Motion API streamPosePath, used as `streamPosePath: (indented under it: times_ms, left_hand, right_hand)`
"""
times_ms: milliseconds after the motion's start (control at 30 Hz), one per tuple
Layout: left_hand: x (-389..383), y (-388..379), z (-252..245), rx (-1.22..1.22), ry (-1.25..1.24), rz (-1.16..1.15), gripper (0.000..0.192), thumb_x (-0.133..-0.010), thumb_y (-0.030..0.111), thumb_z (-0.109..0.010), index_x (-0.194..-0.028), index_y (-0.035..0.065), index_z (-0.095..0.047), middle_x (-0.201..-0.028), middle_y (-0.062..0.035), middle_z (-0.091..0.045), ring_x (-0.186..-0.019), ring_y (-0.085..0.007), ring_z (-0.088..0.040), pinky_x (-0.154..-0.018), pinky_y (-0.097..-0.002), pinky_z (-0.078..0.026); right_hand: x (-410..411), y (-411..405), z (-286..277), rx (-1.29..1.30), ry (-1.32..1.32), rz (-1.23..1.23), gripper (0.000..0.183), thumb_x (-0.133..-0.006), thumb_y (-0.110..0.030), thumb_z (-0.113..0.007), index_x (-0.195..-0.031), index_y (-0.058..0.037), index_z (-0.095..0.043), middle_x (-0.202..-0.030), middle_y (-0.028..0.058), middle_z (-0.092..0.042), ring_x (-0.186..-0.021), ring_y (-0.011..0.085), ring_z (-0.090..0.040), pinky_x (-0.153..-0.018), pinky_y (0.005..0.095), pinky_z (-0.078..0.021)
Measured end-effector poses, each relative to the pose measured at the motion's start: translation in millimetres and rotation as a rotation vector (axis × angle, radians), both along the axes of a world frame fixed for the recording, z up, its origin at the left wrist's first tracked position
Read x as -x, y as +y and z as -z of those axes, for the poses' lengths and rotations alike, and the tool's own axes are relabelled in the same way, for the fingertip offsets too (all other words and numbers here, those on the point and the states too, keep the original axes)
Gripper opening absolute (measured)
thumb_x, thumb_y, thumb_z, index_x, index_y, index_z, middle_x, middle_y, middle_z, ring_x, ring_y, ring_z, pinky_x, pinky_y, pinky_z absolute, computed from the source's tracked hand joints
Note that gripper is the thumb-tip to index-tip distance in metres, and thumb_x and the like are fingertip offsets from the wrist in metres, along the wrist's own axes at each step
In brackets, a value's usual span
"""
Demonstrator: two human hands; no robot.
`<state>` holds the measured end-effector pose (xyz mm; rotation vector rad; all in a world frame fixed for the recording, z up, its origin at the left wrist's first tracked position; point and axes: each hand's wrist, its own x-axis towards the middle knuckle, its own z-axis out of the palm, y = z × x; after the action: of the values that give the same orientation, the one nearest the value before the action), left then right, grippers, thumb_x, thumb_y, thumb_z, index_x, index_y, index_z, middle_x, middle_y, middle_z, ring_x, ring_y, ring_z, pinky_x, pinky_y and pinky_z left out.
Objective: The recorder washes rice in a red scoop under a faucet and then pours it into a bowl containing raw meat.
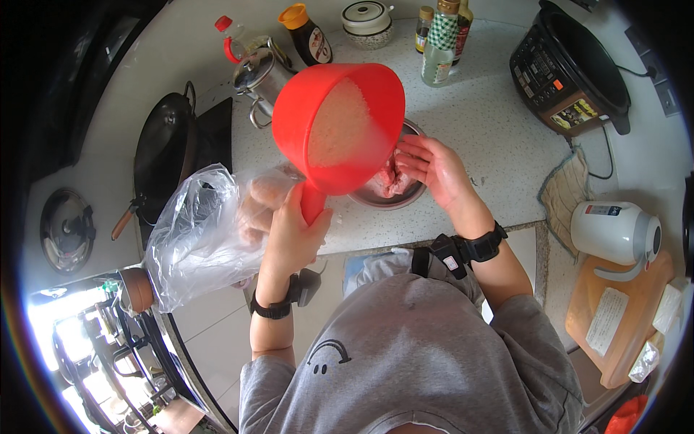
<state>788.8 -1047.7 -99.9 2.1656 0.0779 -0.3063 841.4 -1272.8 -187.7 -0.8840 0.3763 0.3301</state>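
Note:
My left hand (297,230) grips the handle of a red plastic water ladle (290,125), raised over the countertop. Pale, grainy contents (341,127) lie inside the ladle; I cannot tell exactly what they are. Partly behind its lower right side is a round metal dish (391,205) with pieces of raw meat (393,182). Over the dish's right side hovers my right hand (434,171), fingers apart and holding nothing, close to the ladle's rim. Left of the ladle, a clear plastic bag (200,233) encloses several tan rounded items (257,203), partly hidden by my left hand.
A wok (162,135) and steel pot (265,76) stand left. Sauce bottles (442,54) and a lidded ceramic jar (367,24) line the back. At right are an electric cooker (564,76), a cloth (566,198), a white kettle (610,230) and a wooden board (640,304).

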Motion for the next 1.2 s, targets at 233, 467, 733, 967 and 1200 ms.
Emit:
streamPosePath:
  times_ms: [233, 467, 733, 967, 1200]
  left_hand:
    - [-0.4, 0.6, 1.3, -0.024, -0.020, 0.001, 0.036, -0.074, 0.010, -0.058, -0.107, -0.0032, -0.048, -0.071, -0.0130, -0.056, -0.045, -0.0178, -0.053, -0.036, -0.0290, -0.040]
    - [-0.6, 3.9, 6.2, -0.065, -0.078, 0.010, 0.035, -0.073, 0.010, -0.058, -0.105, -0.0025, -0.049, -0.076, -0.0179, -0.058, -0.054, -0.0254, -0.057, -0.046, -0.0333, -0.045]
    - [-0.8, 0.7, -1.1, -0.077, -0.018, 0.003, 0.036, -0.073, 0.010, -0.058, -0.106, -0.0029, -0.048, -0.075, -0.0178, -0.058, -0.055, -0.0257, -0.058, -0.047, -0.0337, -0.045]
    - [-1.2, 8.2, 9.6, -0.102, -0.096, 0.033, 0.036, -0.073, 0.010, -0.059, -0.105, -0.0036, -0.049, -0.077, -0.0196, -0.058, -0.063, -0.0291, -0.059, -0.055, -0.0351, -0.046]
    - [-1.7, 5.0, 4.4, -0.110, -0.065, 0.007, 0.036, -0.073, 0.010, -0.059, -0.104, -0.0033, -0.050, -0.079, -0.0208, -0.059, -0.069, -0.0315, -0.059, -0.060, -0.0359, -0.046]
  right_hand:
    - [0.3, -3.6, 3.8, 0.031, -0.029, 0.029, 0.038, -0.088, -0.027, -0.044, -0.111, 0.0020, -0.050, -0.107, 0.0131, -0.057, -0.091, 0.0182, -0.058, -0.079, 0.0297, -0.0474]
    - [-0.2, -3.9, 3.5, 0.017, -0.019, 0.108, 0.035, -0.088, -0.025, -0.045, -0.109, 0.0032, -0.049, -0.102, 0.0122, -0.054, -0.086, 0.0185, -0.058, -0.072, 0.0290, -0.0498]
    - [0.4, -4.0, 3.5, 0.034, -0.008, 0.099, 0.037, -0.088, -0.025, -0.044, -0.111, 0.0036, -0.048, -0.105, 0.0129, -0.053, -0.088, 0.0188, -0.057, -0.073, 0.0302, -0.0492]
    - [0.3, -2.8, -0.3, 0.044, 0.005, 0.101, 0.037, -0.089, -0.024, -0.043, -0.112, 0.0042, -0.046, -0.106, 0.0139, -0.052, -0.089, 0.0194, -0.057, -0.074, 0.0310, -0.0495]
    - [0.1, -3.8, 1.1, 0.050, 0.005, 0.107, 0.037, -0.089, -0.024, -0.042, -0.112, 0.0041, -0.046, -0.106, 0.0143, -0.052, -0.089, 0.0200, -0.057, -0.075, 0.0313, -0.0492]
